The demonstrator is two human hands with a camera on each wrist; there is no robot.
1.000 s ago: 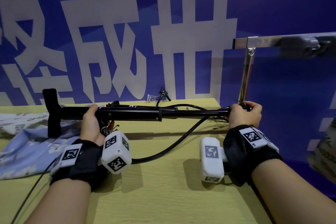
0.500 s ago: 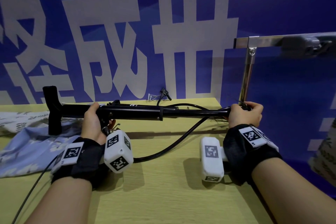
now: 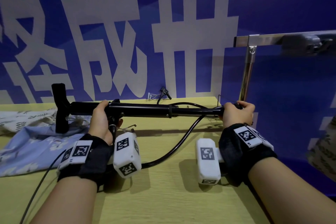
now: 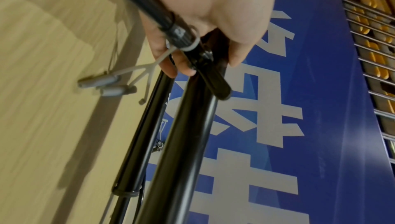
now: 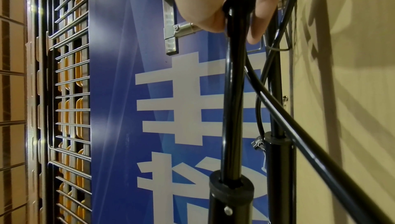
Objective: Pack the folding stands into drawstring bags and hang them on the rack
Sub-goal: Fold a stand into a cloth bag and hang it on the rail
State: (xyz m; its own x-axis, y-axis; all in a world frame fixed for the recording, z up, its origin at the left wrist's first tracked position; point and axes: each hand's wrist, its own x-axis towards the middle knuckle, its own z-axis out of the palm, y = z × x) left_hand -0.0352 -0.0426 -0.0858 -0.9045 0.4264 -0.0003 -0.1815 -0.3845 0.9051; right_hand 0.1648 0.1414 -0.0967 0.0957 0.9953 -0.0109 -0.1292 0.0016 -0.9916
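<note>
Left hand (image 3: 101, 122) and right hand (image 3: 236, 114) grip folding stand (image 3: 145, 110) horizontally above table (image 3: 163, 196).

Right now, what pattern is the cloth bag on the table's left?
The drawstring bag is light blue with a pale floral print, clearest in the head view.

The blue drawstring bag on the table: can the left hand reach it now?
Probably yes, but not freely: the left hand grips the folding stand; the blue drawstring bag lies just beside it.

Left hand (image 3: 100, 122) and right hand (image 3: 236, 114) gripping black folding stand (image 3: 141, 110) level above table (image 3: 163, 196), floral drawstring bag (image 3: 32, 143) at left
</note>
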